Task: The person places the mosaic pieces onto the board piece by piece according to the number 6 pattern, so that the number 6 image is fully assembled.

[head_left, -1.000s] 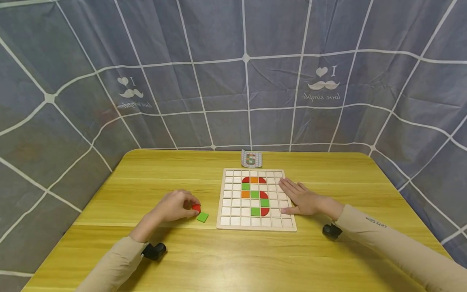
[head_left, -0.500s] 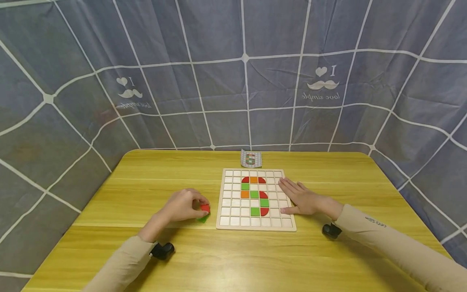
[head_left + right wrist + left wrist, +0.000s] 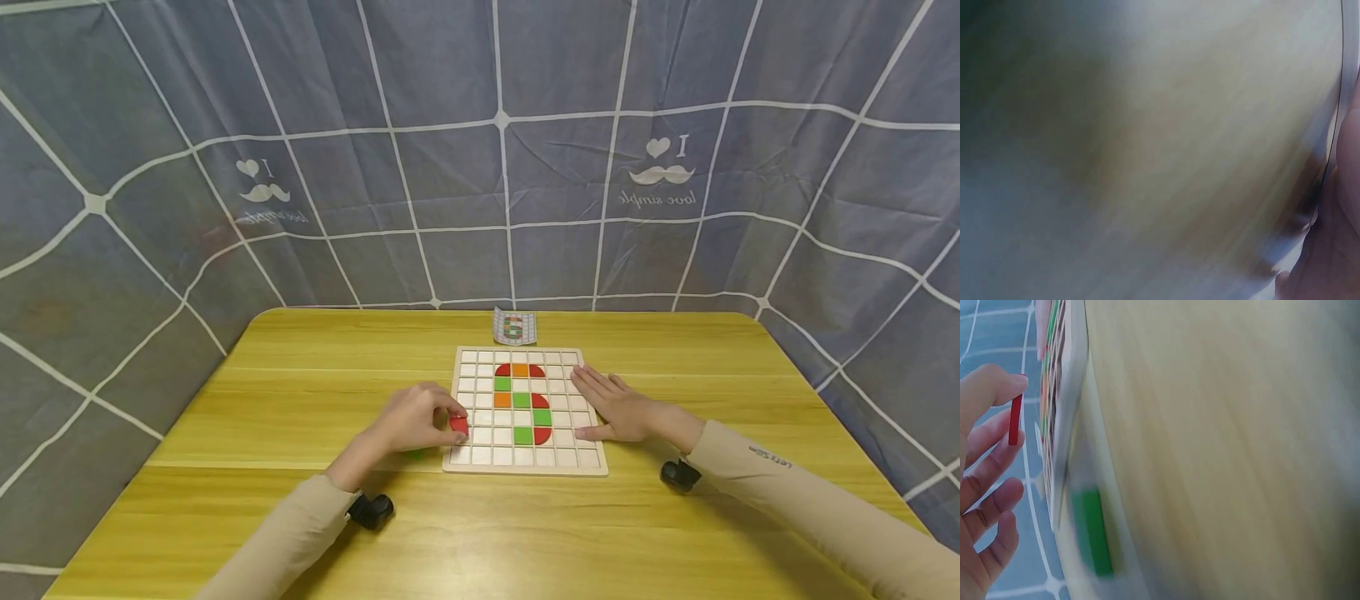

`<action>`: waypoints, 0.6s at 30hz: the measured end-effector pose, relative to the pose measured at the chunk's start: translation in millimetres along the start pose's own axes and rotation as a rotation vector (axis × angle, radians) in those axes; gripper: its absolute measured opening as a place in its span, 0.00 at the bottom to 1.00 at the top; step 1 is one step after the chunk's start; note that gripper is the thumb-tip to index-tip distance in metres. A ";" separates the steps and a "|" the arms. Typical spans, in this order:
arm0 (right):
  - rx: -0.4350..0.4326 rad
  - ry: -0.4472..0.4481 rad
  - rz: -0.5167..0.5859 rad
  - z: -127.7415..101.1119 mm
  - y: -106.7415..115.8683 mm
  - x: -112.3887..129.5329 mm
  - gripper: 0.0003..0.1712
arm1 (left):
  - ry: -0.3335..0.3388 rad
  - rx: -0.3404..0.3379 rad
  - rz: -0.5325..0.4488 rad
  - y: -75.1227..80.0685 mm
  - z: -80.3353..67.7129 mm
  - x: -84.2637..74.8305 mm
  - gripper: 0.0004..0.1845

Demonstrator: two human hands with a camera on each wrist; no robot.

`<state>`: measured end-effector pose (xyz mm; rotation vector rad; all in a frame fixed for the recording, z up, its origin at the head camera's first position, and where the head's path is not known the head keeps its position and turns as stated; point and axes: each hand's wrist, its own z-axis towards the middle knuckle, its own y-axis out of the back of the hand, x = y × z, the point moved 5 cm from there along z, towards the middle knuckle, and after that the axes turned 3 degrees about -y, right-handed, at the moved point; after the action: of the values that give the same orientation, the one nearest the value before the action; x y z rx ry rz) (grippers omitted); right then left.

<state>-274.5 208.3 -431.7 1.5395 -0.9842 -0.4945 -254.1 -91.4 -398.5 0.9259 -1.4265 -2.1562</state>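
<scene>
Between thumb and fingers, my left hand [image 3: 422, 417] pinches a small red tile [image 3: 459, 425] over the left edge of a wooden grid board [image 3: 525, 471]. Seen edge-on in the left wrist view, the red tile [image 3: 1015, 420] is thin and held at the fingertips. My right hand [image 3: 628, 412] lies flat with fingers spread on the board's right edge. Red, orange and green tiles [image 3: 522, 401] form a curved figure in the grid's middle. A loose green tile [image 3: 1092, 531] lies on the table beside the board, mostly hidden under my left hand in the head view.
A small printed card [image 3: 514, 326] with a coloured grid pattern lies just behind the board. The yellow wooden table [image 3: 480, 533] extends around it. A grey checked curtain [image 3: 420, 167] hangs along the back and sides.
My left hand has carried the red tile rightward from beside the green tile to the board's left edge, passing over the green tile. The right hand stays in place.
</scene>
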 end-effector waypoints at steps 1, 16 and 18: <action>0.000 -0.001 0.001 0.0 -0.1 -0.2 0.54 | -0.009 -0.001 0.002 -1.3 2.5 -2.9 0.13; -0.019 0.012 0.007 -1.6 0.1 1.3 0.54 | -0.032 0.069 0.031 -19.3 29.5 -27.3 0.13; -0.016 0.011 0.009 -1.5 0.1 1.1 0.54 | -0.033 0.080 0.030 -22.3 31.6 -28.6 0.13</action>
<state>-272.7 208.3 -431.0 1.5212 -0.9759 -0.4856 -255.5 -43.4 -401.7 0.8943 -1.5425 -2.1160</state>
